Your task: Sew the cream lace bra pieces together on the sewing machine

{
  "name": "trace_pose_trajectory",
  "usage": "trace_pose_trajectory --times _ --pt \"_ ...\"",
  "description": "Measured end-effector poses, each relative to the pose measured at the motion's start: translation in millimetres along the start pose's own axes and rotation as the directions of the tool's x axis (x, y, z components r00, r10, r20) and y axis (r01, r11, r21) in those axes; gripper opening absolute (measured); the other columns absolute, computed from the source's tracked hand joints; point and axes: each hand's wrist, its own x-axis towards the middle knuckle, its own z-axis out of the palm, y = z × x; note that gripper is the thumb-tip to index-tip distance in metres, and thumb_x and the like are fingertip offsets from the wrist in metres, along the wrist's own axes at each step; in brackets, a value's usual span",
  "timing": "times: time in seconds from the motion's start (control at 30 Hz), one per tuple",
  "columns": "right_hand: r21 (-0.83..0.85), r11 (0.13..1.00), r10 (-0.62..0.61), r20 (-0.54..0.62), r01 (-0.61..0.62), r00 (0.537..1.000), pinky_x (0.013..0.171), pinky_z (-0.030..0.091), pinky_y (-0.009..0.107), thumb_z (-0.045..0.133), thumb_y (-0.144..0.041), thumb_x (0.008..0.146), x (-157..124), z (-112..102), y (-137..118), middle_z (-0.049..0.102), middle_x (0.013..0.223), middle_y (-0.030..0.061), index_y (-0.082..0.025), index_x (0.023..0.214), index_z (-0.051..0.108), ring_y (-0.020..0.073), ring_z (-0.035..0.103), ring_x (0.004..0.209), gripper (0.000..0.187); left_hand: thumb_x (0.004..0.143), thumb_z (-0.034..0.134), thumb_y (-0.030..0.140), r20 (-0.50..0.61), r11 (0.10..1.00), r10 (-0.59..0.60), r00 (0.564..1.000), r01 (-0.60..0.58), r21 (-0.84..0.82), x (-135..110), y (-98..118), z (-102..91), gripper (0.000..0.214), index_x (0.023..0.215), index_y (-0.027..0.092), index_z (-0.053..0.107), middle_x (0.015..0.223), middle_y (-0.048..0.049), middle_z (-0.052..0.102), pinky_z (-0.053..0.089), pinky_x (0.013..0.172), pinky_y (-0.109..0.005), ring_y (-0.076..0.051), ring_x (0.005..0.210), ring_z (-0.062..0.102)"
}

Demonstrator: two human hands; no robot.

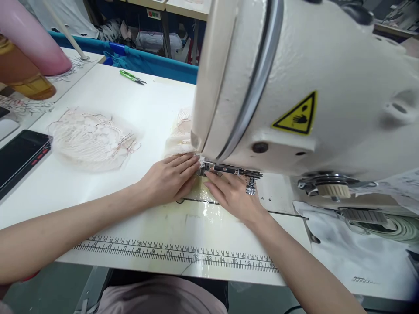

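My left hand (170,178) lies flat on the white table (108,196), fingers stretched toward the presser foot (205,168) of the cream sewing machine (294,83). It presses a small piece of pale lace fabric (179,137) that runs under the machine head. My right hand (234,192) lies just right of it, fingers extended toward the foot, resting on the needle plate area. The needle and most of the fabric under the foot are hidden by the machine head.
A pile of lace pieces (91,137) lies at left. A dark tablet (19,159) sits at the left edge. Green thread snips (131,77) rest at the back. A printed ruler (176,253) runs along the front edge. An amber bottle (22,72) stands far left.
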Motion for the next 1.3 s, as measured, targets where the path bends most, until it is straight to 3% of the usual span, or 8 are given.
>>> trace_pose_trajectory --times 0.3,0.37,0.5,0.77,0.9,1.07,1.2,1.3 --pt "-0.033 0.998 -0.064 -0.130 0.060 0.989 0.063 0.041 0.032 0.055 -0.031 0.095 -5.7 1.1 7.2 0.072 0.111 0.0056 -0.021 0.113 0.068 0.0172 0.068 0.083 0.024 0.099 0.046 0.020 0.029 0.991 0.018 0.999 -0.021 0.134 -1.7 5.0 -14.8 0.032 0.127 0.014 0.059 0.127 -0.0056 0.065 0.048 0.104 -0.036 -0.020 0.122 0.059" --pt "-0.053 0.987 -0.155 -0.121 0.150 0.980 0.057 0.038 0.031 0.053 -0.023 0.096 -10.5 5.4 11.7 0.070 0.119 0.0056 -0.020 0.117 0.067 0.0166 0.068 0.089 0.026 0.099 0.047 0.020 0.102 0.987 -0.144 0.984 0.136 0.086 -6.0 -4.9 -28.0 0.030 0.126 0.020 0.060 0.127 -0.0011 0.066 0.046 0.105 -0.034 -0.017 0.122 0.058" --pt "-0.051 0.977 -0.211 -0.161 0.205 0.964 0.066 0.041 0.029 0.051 -0.013 0.094 -15.4 11.3 15.7 0.069 0.121 0.0033 -0.022 0.123 0.064 0.0152 0.067 0.098 0.032 0.095 0.050 0.024 0.073 0.773 -0.634 0.770 0.626 0.109 -33.1 -46.8 -60.4 0.031 0.124 0.018 0.060 0.125 -0.0099 0.065 0.049 0.096 -0.043 -0.026 0.117 0.058" --pt "-0.125 0.978 -0.185 -0.154 0.166 0.971 0.061 0.034 0.030 0.053 -0.025 0.096 -5.5 0.2 6.4 0.072 0.115 -0.0006 -0.022 0.109 0.070 0.0133 0.067 0.086 0.021 0.087 0.058 0.035 -0.073 0.488 -0.873 0.483 0.860 -0.148 -90.8 -98.7 -65.5 0.019 0.091 0.020 0.069 0.106 -0.0044 0.071 0.045 0.085 -0.032 -0.022 0.094 0.063" --pt "-0.137 0.974 -0.205 -0.187 0.181 0.961 0.065 0.034 0.033 0.041 -0.020 0.100 3.1 -10.8 4.8 0.074 0.104 -0.0030 -0.023 0.097 0.072 0.0113 0.066 0.071 0.031 0.083 0.059 0.037 -0.133 0.350 -0.936 0.326 0.826 -0.442 -88.7 -102.7 -64.3 0.021 0.077 0.018 0.063 0.064 0.0017 0.059 0.043 0.067 -0.026 -0.016 0.067 0.057" --pt "-0.064 0.980 -0.200 -0.241 0.190 0.950 0.071 0.037 0.034 0.031 -0.014 0.101 10.7 -18.9 3.3 0.075 0.097 -0.0028 -0.023 0.090 0.073 0.0120 0.066 0.069 0.044 0.085 0.051 0.033 -0.086 0.149 -0.987 0.134 0.584 -0.798 -78.8 -128.5 -95.8 0.020 0.075 0.016 0.058 0.058 -0.0003 0.055 0.050 0.065 -0.029 -0.017 0.061 0.058" --pt "-0.035 0.982 -0.188 -0.268 0.186 0.945 0.070 0.036 0.034 0.037 -0.019 0.101 10.6 -18.5 3.2 0.075 0.096 -0.0044 -0.023 0.085 0.071 0.0123 0.065 0.068 0.038 0.086 0.042 0.026 -0.010 0.059 -0.991 0.136 0.364 -0.929 -67.2 -136.6 -136.4 0.022 0.084 0.014 0.061 0.071 -0.0066 0.065 0.055 0.075 -0.037 -0.021 0.075 0.067" --pt "-0.039 0.982 -0.190 -0.266 0.187 0.945 0.066 0.035 0.034 0.041 -0.023 0.101 9.7 -16.8 2.8 0.075 0.097 -0.0047 -0.023 0.085 0.071 0.0123 0.064 0.066 0.034 0.089 0.042 0.029 -0.012 0.059 -0.983 0.184 0.249 -0.967 -54.5 -112.0 -145.9 0.025 0.090 0.016 0.064 0.082 -0.0052 0.070 0.056 0.081 -0.035 -0.021 0.087 0.069"
